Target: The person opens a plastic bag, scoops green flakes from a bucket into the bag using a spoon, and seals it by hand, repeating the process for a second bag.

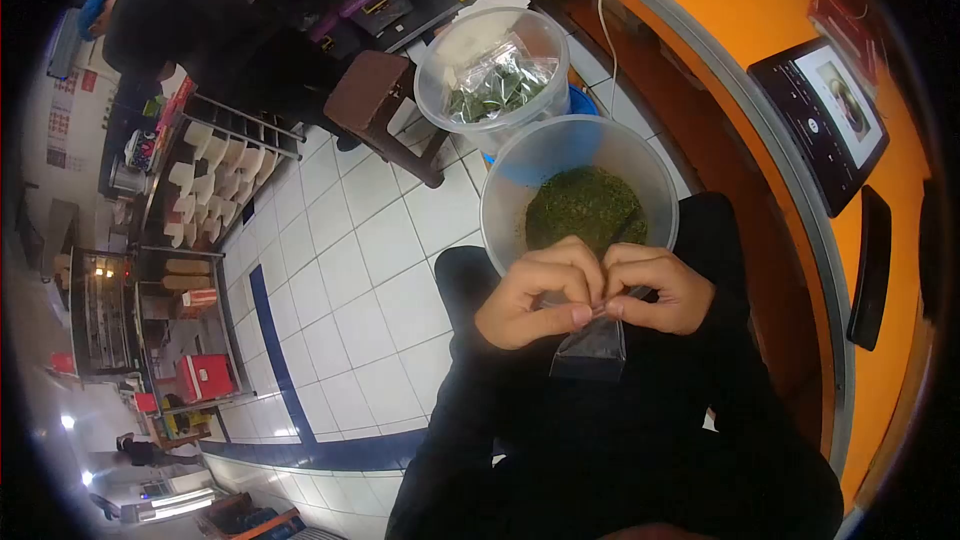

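My left hand (540, 295) and my right hand (662, 288) meet over my lap, thumbs and fingers pinched together. Between them they grip the upper edge of a small clear plastic bag (592, 348), which hangs down against my dark clothes. Just beyond my fingers stands a translucent plastic bucket (505, 185), with chopped green herbs (580, 205) in its bottom. A dark handle (627, 225) sticks up out of the herbs; its lower end is hidden.
Behind it, another clear bucket (430, 90) holds filled plastic bags (500, 85). A brown stool (370, 90) stands on the tiled floor (375, 240). To the right curves an orange counter (730, 0) with a tablet (825, 120). A person (190, 20) in black is at the upper left.
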Demonstrator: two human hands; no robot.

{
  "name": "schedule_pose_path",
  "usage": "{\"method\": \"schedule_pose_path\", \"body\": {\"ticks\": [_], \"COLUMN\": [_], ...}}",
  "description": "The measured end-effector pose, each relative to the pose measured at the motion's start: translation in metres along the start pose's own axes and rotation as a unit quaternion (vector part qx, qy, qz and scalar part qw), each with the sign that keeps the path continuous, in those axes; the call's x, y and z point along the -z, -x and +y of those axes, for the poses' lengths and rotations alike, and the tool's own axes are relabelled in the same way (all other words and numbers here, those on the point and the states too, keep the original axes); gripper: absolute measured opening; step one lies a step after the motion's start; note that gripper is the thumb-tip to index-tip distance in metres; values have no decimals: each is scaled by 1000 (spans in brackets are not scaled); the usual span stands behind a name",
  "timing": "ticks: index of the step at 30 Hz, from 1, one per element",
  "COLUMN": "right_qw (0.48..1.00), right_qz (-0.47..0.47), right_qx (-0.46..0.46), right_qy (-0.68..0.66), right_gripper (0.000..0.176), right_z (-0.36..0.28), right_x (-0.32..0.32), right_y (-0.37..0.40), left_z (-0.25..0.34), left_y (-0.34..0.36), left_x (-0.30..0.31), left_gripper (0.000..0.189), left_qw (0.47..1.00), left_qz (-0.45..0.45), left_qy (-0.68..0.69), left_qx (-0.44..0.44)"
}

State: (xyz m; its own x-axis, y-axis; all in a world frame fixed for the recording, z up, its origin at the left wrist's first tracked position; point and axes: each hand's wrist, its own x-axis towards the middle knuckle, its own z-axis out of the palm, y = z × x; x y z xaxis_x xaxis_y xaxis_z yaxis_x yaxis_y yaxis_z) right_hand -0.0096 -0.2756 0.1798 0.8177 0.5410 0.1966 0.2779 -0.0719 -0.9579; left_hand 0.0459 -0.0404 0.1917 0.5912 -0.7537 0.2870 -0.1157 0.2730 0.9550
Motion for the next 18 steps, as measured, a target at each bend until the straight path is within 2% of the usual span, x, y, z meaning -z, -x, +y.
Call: {"method": "schedule_pose_path", "body": {"ticks": [2,3,6,8,9,11,12,14,15,17,18], "right_qw": [998,998,992,987,986,974,974,970,970,949,944], "right_qz": [19,19,32,-120,-121,-204,-204,-191,-191,-279,-310], "right_qx": [61,61,119,16,16,-43,-43,116,117,-91,-91], "right_qy": [13,13,-25,-109,-109,-91,-91,-96,-96,-119,-66], "right_gripper": [17,17,12,13,13,20,20,31,31,42,52], "right_z": [-4,-6,-10,-7,-7,-7,-2,11,6,-9,-1], "right_x": [1,2,10,19,21,21,18,8,6,6,7], "right_y": [0,0,-1,1,-1,-6,-7,-9,-9,-8,-10], "left_z": [-4,-7,-16,-19,-18,-16,-18,-18,-17,-16,-14], "left_y": [3,4,2,-1,-2,-3,-5,-5,-6,-7,-8], "left_x": [6,9,7,5,3,-1,4,7,8,10,10], "left_gripper": [23,22,23,22,21,20,14,14,14,14,14], "left_qw": [999,995,997,997,997,997,994,992,990,984,977], "left_qz": [-22,-45,-38,-47,-55,-70,-100,-107,-114,-136,-158], "left_qy": [38,76,52,53,34,-4,-27,-55,-81,-109,-136], "left_qx": [24,49,42,42,41,40,35,36,35,38,43]}}
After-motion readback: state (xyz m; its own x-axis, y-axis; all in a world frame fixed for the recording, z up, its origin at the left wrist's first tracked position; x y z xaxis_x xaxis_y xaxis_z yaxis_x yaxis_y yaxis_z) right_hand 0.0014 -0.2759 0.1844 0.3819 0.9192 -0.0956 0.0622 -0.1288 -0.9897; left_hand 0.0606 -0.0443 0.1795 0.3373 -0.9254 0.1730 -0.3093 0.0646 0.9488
